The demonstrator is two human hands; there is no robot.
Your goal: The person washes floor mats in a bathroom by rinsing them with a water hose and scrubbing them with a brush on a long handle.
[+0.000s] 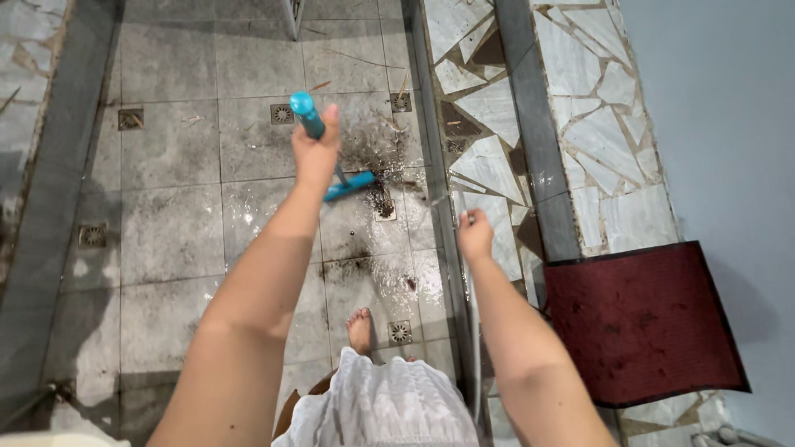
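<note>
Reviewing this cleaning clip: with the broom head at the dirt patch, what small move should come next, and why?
Probably a short push of the blue broom by the left hand through the wet dirt patch toward the nearby floor drain, since debris lies between them.

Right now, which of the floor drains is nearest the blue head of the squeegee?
The square drain just right of the squeegee head, sitting in the dark wet dirt. The other drains, such as the one at the far left and the one by the bare foot, lie farther off.

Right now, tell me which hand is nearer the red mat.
Right. The right hand hangs over the floor's edge, just left of the red mat; the left hand grips the blue broom handle, farther left over the wet tiles.
</note>
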